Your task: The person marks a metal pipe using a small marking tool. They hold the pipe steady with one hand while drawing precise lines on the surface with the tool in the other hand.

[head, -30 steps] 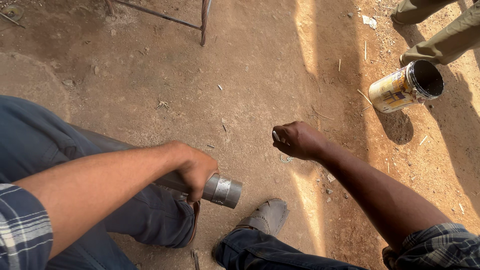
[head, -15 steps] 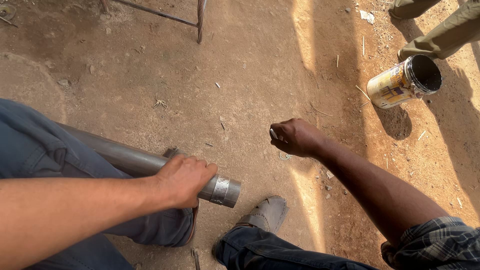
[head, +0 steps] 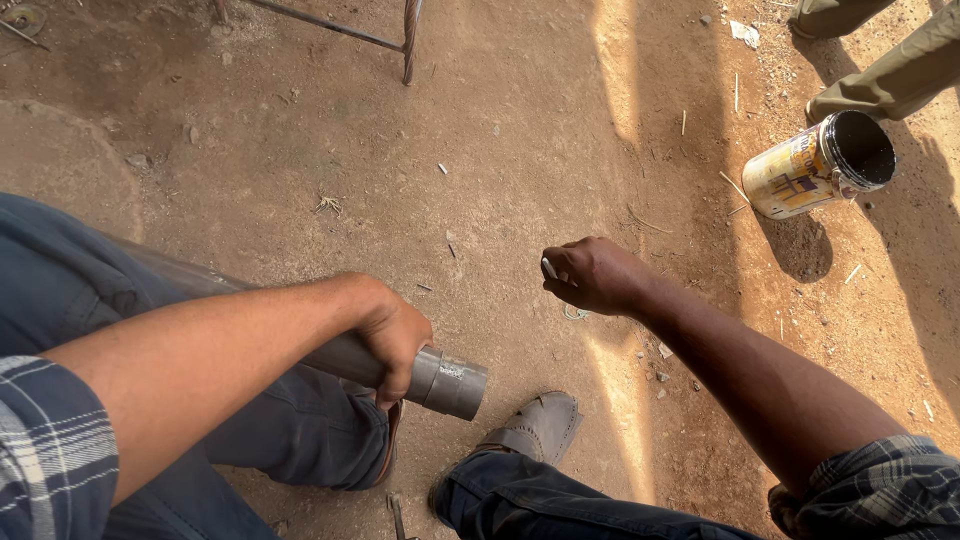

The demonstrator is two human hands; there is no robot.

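My left hand (head: 395, 335) grips a grey plastic pipe (head: 445, 380) near its socket end, which lies across my lap and points toward the lower middle. My right hand (head: 590, 275) is stretched out over the dirt ground, its fingers closed on a small white piece (head: 549, 268) that shows at the fingertips. My jeans-clad legs and a grey shoe (head: 535, 430) sit below both hands.
An open tin can (head: 815, 165) with a dark inside lies tilted on the ground at the upper right. Another person's trouser legs (head: 890, 55) stand just beyond it. A thin metal frame (head: 405, 40) rises at the top centre. Twigs and small stones litter the dirt.
My left hand has slid back along the pipe and its forearm now covers more of the pipe. My right hand has stayed nearly in place over the ground.
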